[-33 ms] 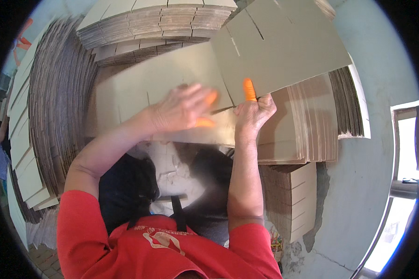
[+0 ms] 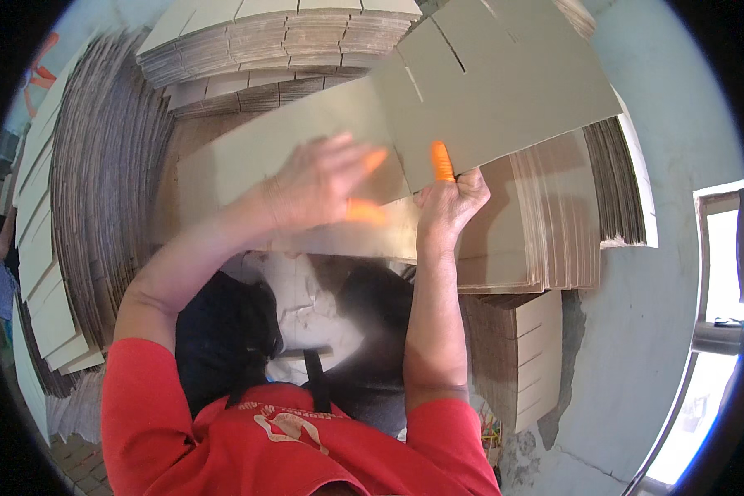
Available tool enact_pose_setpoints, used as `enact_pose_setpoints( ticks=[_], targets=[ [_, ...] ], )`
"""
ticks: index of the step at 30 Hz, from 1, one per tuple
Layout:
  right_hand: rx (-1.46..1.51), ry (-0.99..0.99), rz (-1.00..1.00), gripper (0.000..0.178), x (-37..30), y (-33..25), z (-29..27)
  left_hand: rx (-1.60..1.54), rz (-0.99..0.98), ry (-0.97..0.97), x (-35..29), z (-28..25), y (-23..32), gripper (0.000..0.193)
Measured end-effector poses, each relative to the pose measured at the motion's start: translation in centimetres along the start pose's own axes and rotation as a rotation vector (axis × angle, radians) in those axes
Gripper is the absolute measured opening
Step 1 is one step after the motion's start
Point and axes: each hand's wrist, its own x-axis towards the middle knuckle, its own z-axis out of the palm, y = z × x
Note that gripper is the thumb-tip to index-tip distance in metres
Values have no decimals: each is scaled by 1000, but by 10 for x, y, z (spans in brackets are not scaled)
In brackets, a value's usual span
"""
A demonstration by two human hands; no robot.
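A large greyish cardboard sheet (image 2: 512, 95) with narrow slots rises at the right. At a crease it meets a paler panel (image 2: 260, 161) lying to the left. My right hand (image 2: 453, 201) is closed on the sheet's lower edge, its thumb in an orange finger cover (image 2: 442, 161) pressed on the upper face and its fingers partly hidden beneath. Over the paler panel is my left hand (image 2: 318, 182), smeared by motion, with its fingers stretched out and thumb apart. Orange covers show on that hand too. Whether it touches the cardboard I cannot tell.
Stacks of slotted cardboard stand at the left (image 2: 107, 174) and the back (image 2: 289, 37). More upright sheets (image 2: 558, 211) lean at the right, above a lower cardboard stack (image 2: 537, 355). A pale wall (image 2: 678, 107) and a bright window (image 2: 723, 273) bound the right side.
My left hand has shifted slightly, still blurred. The slotted sheet has moved a little to the left at its upper part, while my right hand keeps almost the same place.
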Motion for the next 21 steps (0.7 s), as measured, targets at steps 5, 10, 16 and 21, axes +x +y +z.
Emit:
enact_pose_setpoints(
  ticks=[5, 10, 16, 21],
  targets=[
    [-149, -73, 27, 24, -8, -4, 3, 353, -353, 277, 51, -16, -120, 52],
    [-56, -56, 160, 24, -8, -25, 10, 700, -441, -196, 56, -7, -215, 41],
    [-102, -81, 151, 21, -8, -15, 3, 687, 60, 251, 65, 1, -223, 14],
    [-53, -86, 27, 40, -8, -12, 8, 464, -458, -141, 76, -18, -219, 17]
  ],
)
